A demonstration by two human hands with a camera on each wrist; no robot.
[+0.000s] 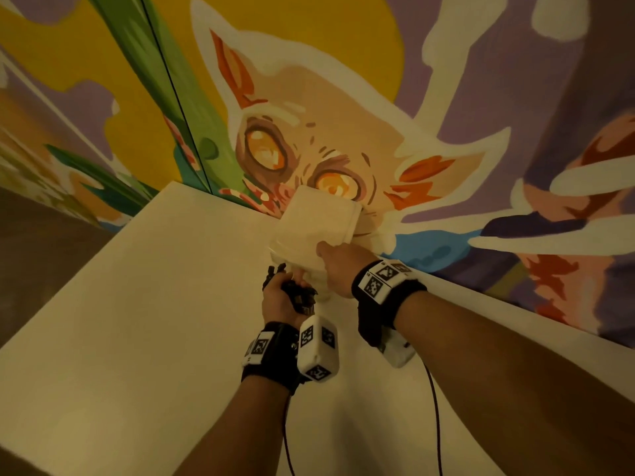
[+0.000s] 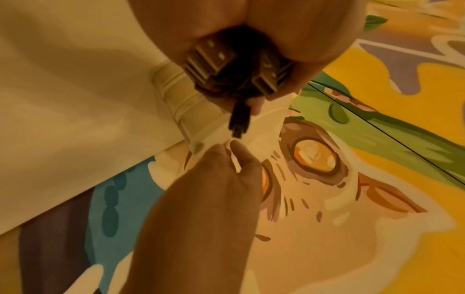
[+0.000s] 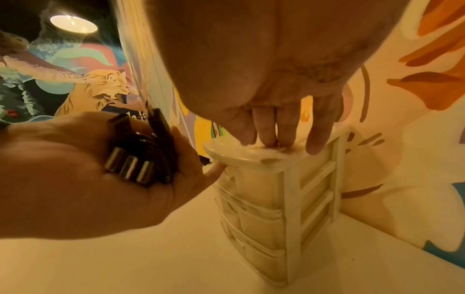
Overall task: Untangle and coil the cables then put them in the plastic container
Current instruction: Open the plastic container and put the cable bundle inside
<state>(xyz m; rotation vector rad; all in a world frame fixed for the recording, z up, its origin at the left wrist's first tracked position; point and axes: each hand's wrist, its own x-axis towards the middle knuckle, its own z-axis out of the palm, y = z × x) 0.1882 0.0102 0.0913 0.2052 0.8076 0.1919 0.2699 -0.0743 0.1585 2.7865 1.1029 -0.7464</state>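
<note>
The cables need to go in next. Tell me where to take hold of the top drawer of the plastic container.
Take the top drawer at its curved front, just under the lid, coming from the table side. The left hand holding the cables already has a fingertip there; the right hand steadies the top.

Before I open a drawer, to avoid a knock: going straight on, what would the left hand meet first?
Probably the plastic drawer unit: the left hand, gripping coiled cables, already has a fingertip at its top drawer front.

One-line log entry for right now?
left hand: holds coiled cables | right hand: rests on drawer container top | cables not yet stowed
</note>
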